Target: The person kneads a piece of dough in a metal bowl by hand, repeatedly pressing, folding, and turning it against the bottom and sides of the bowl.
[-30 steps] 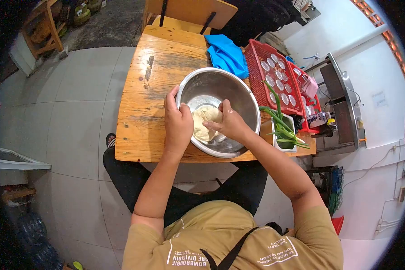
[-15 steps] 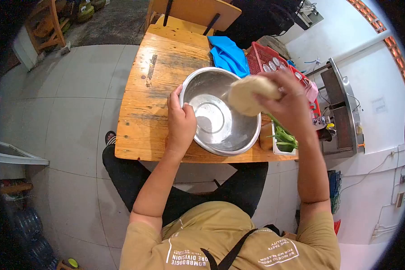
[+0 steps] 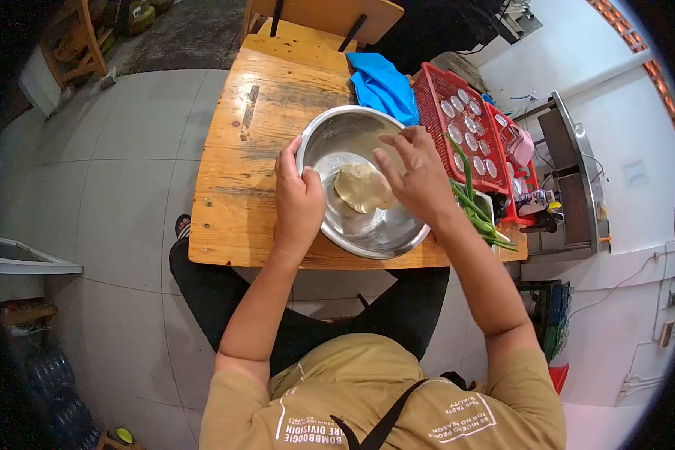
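A large metal mixing bowl (image 3: 330, 127) stands on the wooden table, close to its front edge. My left hand (image 3: 300, 199) is closed on the bowl's left rim, thumb on the inner side. Inside the bowl lies a pale, flattened lump of dough (image 3: 360, 189), on the shiny bottom. My right hand (image 3: 416, 172) is over the bowl's right side, fingers apart and holding nothing. Its fingertips are just to the right of the dough.
To the right are green spring onions (image 3: 472, 206) in a white container and a red plastic basket (image 3: 439, 97) with several small clear-topped cups. A blue cloth (image 3: 382, 86) lies behind the bowl on the wooden table (image 3: 225, 180). A chair (image 3: 334, 19) stands at the far side.
The dough has gone from my raised right hand down into the bowl. My right hand has let go and lowered leftward over the bowl. My left hand stays on the rim.
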Action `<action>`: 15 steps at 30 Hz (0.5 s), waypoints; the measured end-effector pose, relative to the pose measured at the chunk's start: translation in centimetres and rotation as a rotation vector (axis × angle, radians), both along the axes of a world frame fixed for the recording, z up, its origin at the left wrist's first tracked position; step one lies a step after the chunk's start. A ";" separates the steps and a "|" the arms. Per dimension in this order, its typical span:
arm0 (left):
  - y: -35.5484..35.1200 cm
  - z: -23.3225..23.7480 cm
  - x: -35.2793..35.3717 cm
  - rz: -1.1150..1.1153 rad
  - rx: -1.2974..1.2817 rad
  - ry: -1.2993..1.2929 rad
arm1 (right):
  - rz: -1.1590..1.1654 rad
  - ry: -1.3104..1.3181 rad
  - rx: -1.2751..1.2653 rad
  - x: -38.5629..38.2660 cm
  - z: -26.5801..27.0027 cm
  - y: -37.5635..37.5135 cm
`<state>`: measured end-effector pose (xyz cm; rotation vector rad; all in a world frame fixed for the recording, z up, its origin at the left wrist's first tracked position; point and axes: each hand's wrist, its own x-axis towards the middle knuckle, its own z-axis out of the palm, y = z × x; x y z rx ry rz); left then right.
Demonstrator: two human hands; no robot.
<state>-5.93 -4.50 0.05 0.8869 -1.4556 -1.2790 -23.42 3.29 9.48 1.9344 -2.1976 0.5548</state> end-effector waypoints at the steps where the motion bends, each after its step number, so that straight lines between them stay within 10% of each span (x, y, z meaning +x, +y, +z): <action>1: -0.2 -0.1 -0.1 -0.002 -0.002 0.001 | 0.037 -0.143 0.048 -1.0 -0.6 -0.4; 8: -0.1 -0.2 0.0 0.011 0.025 0.023 | 0.279 -0.261 0.413 -0.8 -6.5 0.0; 15: 0.0 0.3 0.4 -0.046 -0.003 0.020 | 0.451 0.061 0.207 0.1 -7.9 -2.5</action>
